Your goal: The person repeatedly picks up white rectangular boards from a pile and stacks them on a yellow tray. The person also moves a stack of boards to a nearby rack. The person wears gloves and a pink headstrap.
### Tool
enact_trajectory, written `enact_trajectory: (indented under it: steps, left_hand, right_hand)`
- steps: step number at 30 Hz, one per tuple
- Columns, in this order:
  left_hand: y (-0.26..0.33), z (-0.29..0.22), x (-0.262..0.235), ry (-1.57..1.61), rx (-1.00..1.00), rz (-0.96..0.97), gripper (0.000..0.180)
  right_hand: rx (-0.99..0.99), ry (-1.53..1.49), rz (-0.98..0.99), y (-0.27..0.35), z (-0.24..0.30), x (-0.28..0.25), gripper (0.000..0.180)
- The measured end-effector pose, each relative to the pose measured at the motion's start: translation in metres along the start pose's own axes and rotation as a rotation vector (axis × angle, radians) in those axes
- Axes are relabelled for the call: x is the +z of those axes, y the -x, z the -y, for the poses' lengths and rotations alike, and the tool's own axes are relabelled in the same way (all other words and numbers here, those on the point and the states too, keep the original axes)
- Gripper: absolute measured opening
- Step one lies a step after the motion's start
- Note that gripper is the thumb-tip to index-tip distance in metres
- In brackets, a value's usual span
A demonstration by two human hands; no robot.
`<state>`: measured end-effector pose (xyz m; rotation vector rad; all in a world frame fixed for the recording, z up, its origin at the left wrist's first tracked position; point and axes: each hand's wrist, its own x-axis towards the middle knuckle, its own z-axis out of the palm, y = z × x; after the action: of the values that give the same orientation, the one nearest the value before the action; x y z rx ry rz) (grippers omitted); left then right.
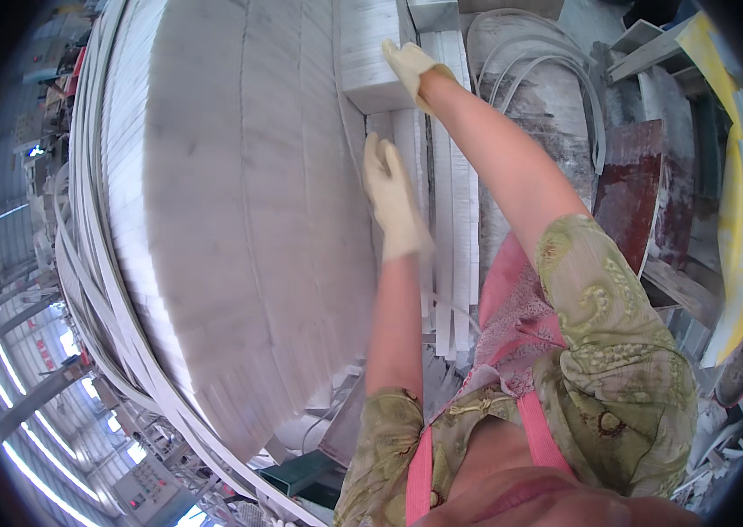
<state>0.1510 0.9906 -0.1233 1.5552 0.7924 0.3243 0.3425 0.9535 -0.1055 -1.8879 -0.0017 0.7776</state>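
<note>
In a stone workshop, we reach both gloved hands up against a stack of pale marble pieces leaning beside a large curved slab [239, 220] of grey-white stone. Our right hand [411, 68], in a cream work glove, lies far up on a thick white block [369, 53], its fingers curled over the block's right edge and gripping it. Our left hand [393, 206], gloved the same, rests nearer with fingers straight and open, pressed flat against the narrow white strips [446, 202] standing on edge just below the block. The block sits at the far top of the stack, touching the curved slab on its left and the strips on its right. We judge it heavy, rigid and brittle at the corners, with a dusty face that could slip under a glove; the safest hold looks to be around its edges with both hands, not on the flat face. To the right stand a dark red slab [630, 184] and a yellow sheet [740, 202], well apart from the hands.
</note>
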Motion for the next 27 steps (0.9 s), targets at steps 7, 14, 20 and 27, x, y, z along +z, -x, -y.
enact_trajectory:
  steps: [7, 14, 20, 27]
  left_hand:
    - [-0.100, -0.049, 0.028, 0.382, -0.576, 0.122, 0.089]
    - [-0.117, -0.039, 0.034, 0.354, -0.525, 0.186, 0.086]
    - [-0.119, -0.036, 0.027, 0.449, -0.502, 0.161, 0.076]
    - [-0.117, -0.043, 0.026, 0.287, -0.544, 0.065, 0.071]
  right_hand:
    - [0.082, 0.103, -0.198, -0.041, -0.003, 0.014, 0.067]
    - [0.088, 0.126, -0.227, -0.031, -0.013, 0.016, 0.072]
    - [-0.125, 0.004, -0.221, -0.025, -0.031, 0.021, 0.071]
    - [-0.555, 0.383, 0.065, -0.026, -0.063, -0.030, 0.117]
